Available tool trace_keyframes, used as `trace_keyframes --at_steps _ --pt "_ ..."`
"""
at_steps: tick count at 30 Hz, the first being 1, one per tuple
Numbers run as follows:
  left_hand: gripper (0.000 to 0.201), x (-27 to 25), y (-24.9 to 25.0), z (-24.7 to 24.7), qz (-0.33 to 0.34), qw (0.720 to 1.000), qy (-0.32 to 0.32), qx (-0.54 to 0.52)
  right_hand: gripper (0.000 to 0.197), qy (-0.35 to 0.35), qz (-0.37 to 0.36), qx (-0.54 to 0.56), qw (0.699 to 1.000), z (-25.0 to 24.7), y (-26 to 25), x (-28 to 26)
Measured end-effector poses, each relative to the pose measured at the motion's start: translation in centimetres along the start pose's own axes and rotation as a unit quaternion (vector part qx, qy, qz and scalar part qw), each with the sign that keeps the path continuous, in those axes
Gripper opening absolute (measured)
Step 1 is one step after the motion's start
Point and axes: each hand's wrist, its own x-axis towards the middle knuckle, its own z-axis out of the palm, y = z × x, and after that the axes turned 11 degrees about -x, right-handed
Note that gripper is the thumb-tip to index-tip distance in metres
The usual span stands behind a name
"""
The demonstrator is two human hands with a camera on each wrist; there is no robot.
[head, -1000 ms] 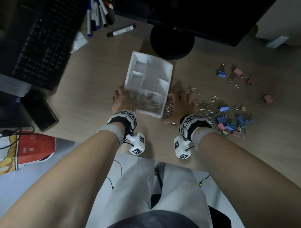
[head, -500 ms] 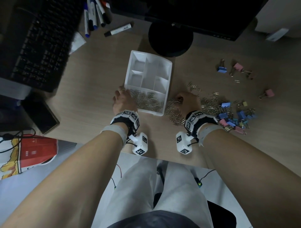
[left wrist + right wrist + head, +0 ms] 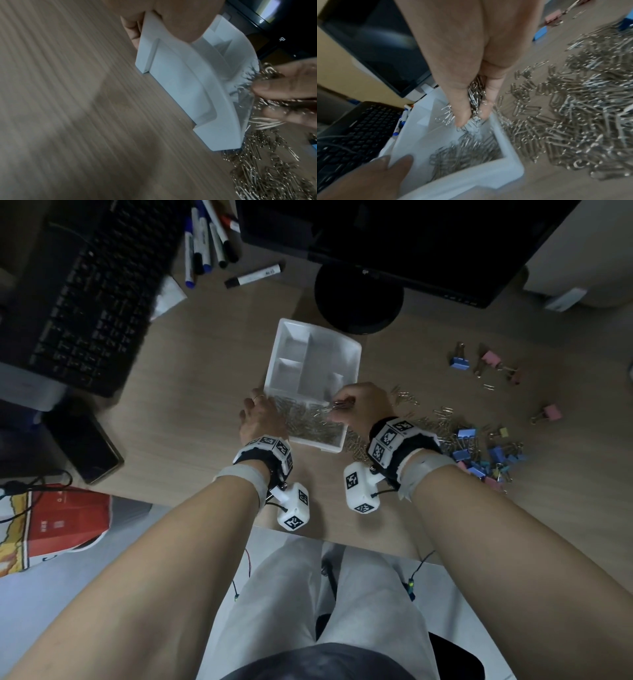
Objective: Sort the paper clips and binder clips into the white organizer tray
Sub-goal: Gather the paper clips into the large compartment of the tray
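Note:
The white organizer tray point(image 3: 325, 357) lies mid-desk, and its near long compartment holds several silver paper clips point(image 3: 308, 426). My left hand point(image 3: 260, 407) grips the tray's near left corner, thumb on the rim point(image 3: 171, 23). My right hand point(image 3: 337, 409) hovers over the right end of that compartment and pinches a bunch of paper clips point(image 3: 476, 94), some dangling from the fingertips. A loose pile of paper clips point(image 3: 435, 422) covers the desk right of the tray point(image 3: 510, 159). Coloured binder clips point(image 3: 486, 455) are heaped further right.
Scattered binder clips point(image 3: 489, 359) lie at the far right. A monitor stand point(image 3: 358, 297) sits just behind the tray, a black keyboard point(image 3: 85, 296) and markers point(image 3: 253, 277) at the back left, a phone point(image 3: 85, 443) at the left.
My right hand gathered paper clips from the desk pile, then lifted them left over the tray's near compartment. My left hand stayed on the tray corner.

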Motion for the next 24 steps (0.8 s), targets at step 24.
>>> trace_keyframes --at_steps 24 --pt "0.040 -0.4 -0.2 0.2 0.019 0.999 0.031 0.014 0.040 0.006 0.043 -0.190 0.981 1.9 3.7 -0.1"
